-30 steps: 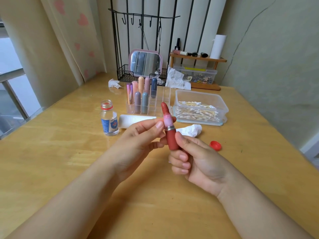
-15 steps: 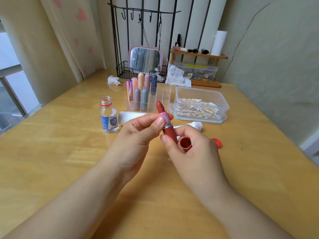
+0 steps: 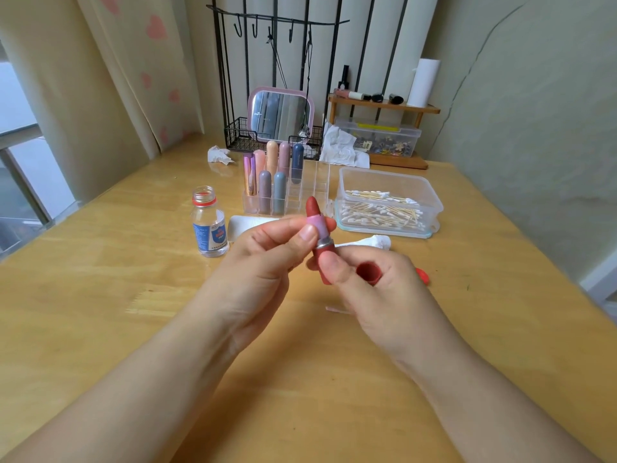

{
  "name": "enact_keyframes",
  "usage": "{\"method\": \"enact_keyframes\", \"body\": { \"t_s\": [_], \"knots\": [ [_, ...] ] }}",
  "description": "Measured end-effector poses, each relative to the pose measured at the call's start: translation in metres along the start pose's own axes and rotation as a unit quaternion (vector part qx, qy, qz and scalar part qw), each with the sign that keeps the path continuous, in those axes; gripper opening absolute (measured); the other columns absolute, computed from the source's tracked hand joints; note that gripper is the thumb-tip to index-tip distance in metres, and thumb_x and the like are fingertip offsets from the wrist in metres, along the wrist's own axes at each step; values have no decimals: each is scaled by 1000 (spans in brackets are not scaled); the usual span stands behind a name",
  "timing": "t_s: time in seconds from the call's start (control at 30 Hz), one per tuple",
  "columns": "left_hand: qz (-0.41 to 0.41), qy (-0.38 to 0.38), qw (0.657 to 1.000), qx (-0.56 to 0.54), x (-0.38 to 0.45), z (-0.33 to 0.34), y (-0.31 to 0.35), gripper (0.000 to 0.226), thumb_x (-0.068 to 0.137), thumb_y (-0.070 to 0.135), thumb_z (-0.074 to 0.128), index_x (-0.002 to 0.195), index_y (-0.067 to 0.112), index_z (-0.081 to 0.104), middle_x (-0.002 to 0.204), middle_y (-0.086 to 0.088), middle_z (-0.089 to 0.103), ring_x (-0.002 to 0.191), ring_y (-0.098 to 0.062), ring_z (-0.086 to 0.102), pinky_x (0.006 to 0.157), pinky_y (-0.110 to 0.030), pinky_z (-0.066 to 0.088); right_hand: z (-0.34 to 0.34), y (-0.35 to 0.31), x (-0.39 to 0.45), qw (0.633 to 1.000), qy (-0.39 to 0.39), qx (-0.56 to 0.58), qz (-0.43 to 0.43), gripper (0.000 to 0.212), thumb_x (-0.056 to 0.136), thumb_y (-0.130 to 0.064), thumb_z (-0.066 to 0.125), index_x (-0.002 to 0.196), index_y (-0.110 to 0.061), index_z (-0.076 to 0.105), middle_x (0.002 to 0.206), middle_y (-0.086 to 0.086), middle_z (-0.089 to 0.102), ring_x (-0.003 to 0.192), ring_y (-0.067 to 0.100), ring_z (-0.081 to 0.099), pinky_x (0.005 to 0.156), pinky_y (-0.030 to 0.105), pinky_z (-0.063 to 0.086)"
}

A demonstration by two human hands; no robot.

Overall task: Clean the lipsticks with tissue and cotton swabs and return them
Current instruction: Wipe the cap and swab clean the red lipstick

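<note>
Lower part of the red uncapped lipstick [image 3: 320, 228] hidden behind the right hand's [image 3: 377, 292] thumb. Small red bottle cap [image 3: 423, 275] (right of centre) mostly covered by that hand. Label print on the clear glass bottle [image 3: 209, 225] too small to read. Forearms cut off at bottom edge.

Uncapped red lipstick [image 3: 319, 228] upright, pink inner tube showing; red cap [image 3: 368, 272] beside it.

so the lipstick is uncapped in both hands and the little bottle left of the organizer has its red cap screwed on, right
Not quite. The head view shows the small bottle open, its red-ringed neck bare; a red cap lies on the table past the right hand. The rest stands: left hand and right hand hold the uncapped lipstick.
</note>
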State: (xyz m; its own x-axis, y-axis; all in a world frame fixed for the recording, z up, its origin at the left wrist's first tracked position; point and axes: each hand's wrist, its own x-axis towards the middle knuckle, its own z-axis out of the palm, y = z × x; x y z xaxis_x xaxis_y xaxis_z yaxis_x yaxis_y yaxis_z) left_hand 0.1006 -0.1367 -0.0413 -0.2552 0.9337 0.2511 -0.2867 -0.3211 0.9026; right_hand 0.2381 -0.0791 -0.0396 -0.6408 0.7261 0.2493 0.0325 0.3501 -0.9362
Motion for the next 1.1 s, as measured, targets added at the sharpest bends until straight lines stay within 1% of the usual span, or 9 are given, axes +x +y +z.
{"method": "enact_keyframes", "body": {
  "t_s": [0.13, 0.2, 0.27, 0.4, 0.53, 0.63, 0.77, 0.93, 1.1],
  "knots": [
    [-23, 64, 998, 1, 0, 5, -5, 19, 72, 21, 66, 83, 10, 76, 85, 0, 70, 90, -12, 62, 94, -30, 39, 12, 4, -6, 925, 179, -319, -105, 30, 76, -52, 61, 71, -22, 61, 42, -10, 42, 44, 11, 46, 49, 31, 48],
    [-40, 62, 997, -3, 0, 5, -5, 21, 73, 22, 64, 84, 9, 76, 86, -2, 70, 95, -18, 59, 99, -34, 39, 8, 0, -3, 955, 125, -265, -54, 34, 77, -58, 62, 70, -25, 61, 44, -11, 42, 47, 8, 44, 55, 31, 50],
    [-42, 31, 999, -11, -1, 4, -3, 13, 73, 18, 68, 81, 13, 77, 84, 2, 71, 89, -18, 56, 92, -29, 41, -3, -4, 1, 997, -33, -62, 31, 30, 80, -55, 59, 72, -27, 68, 47, -11, 39, 48, 8, 39, 54, 34, 49],
    [-26, -28, 999, -34, -1, 1, -1, 27, 66, 34, 74, 84, 15, 76, 79, 7, 69, 71, -7, 60, 72, -19, 48, -14, -9, 2, 956, -181, 199, 120, 36, 91, -35, 55, 57, -26, 63, 47, -7, 28, 44, 7, 24, 48, 20, 23],
    [-18, -2, 1000, -21, -1, 2, 2, 15, 66, 27, 75, 78, 17, 77, 80, 5, 70, 72, -9, 56, 74, -26, 42, -13, -4, 4, 979, -126, 137, 77, 37, 84, -32, 54, 85, 3, 66, 47, -7, 27, 44, 9, 25, 48, 18, 24],
    [-7, 60, 998, 3, 0, 4, 0, 4, 74, 17, 74, 73, 17, 77, 84, 4, 71, 83, -8, 60, 77, -18, 45, -8, -3, 1, 997, -28, -72, -12, 29, 88, -40, 59, 84, -14, 70, 48, -1, 44, 47, 18, 40, 54, 24, 37],
    [1, 123, 992, 29, -2, 9, -9, 23, 65, 22, 67, 83, 10, 72, 83, 3, 73, 86, -1, 65, 73, -8, 46, 9, 2, -5, 961, 133, -239, -32, 15, 80, -43, 66, 80, -28, 68, 44, -13, 46, 52, 9, 56, 58, 32, 51],
    [-18, 96, 994, 58, 0, 8, -12, 18, 75, 28, 73, 87, 15, 76, 93, 0, 74, 100, -8, 64, 98, -28, 41, 4, 3, 2, 988, 118, -97, 26, 11, 79, -33, 71, 81, -23, 70, 45, -15, 42, 46, 6, 41, 62, 38, 57],
    [-76, 12, 992, 102, 0, 2, -12, 39, 81, 36, 58, 112, 14, 69, 115, -8, 68, 116, -24, 58, 107, -45, 36, -6, -6, 4, 995, 37, 60, 64, 12, 87, -19, 64, 76, -20, 67, 59, 3, 44, 40, 0, 42, 40, 9, 35]
  ]
}}
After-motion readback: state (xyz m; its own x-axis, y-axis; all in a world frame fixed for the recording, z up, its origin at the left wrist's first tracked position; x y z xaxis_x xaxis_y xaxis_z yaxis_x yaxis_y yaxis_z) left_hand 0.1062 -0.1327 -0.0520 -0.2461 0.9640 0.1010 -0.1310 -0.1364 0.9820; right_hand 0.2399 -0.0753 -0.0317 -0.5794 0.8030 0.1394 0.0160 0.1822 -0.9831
